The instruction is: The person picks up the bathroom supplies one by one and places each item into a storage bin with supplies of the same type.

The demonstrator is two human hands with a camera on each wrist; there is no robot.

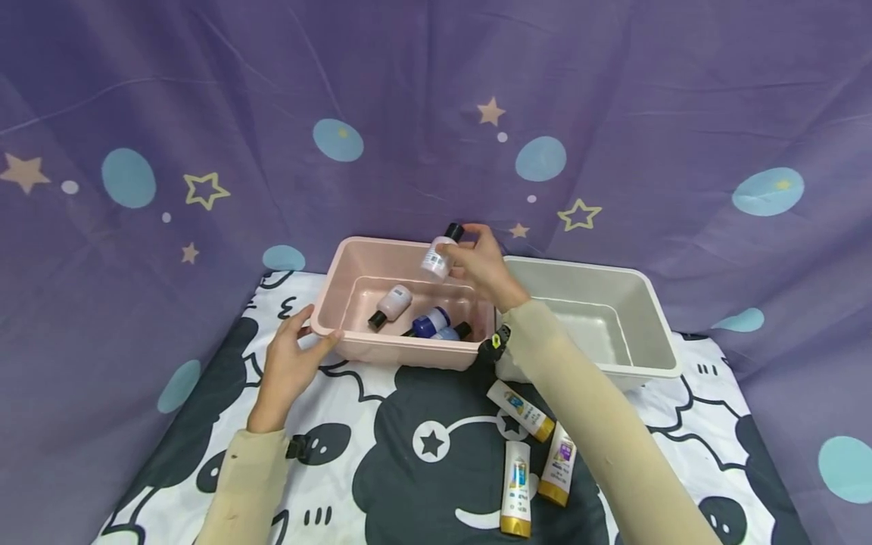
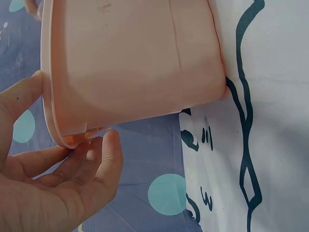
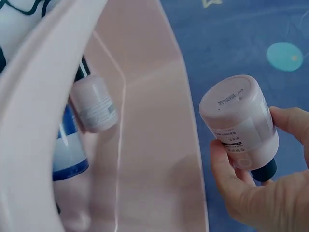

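Note:
My right hand [image 1: 487, 271] pinches a pale pink bottle with a black cap [image 1: 434, 259] above the back of the pink plastic bin [image 1: 402, 350]. In the right wrist view this bottle [image 3: 244, 121] tilts with its base towards the camera and its cap down by the palm. My left hand [image 1: 289, 367] holds the bin's front left corner, thumb on the front rim and fingers at the side edge. Inside the bin lie another pale pink bottle [image 1: 393, 303], a dark blue bottle [image 1: 429, 323] and a light blue bottle [image 1: 450, 333], the last partly hidden by the front wall.
A light grey bin [image 1: 647, 325] stands to the right of the pink one. In front of it, three white tubes with gold caps lie on the sheep-print cloth [image 1: 402, 484]: one tube [image 1: 521, 409] nearest the bins, another tube [image 1: 516, 484], a third tube [image 1: 560, 462]. A purple curtain [image 1: 422, 91] hangs behind.

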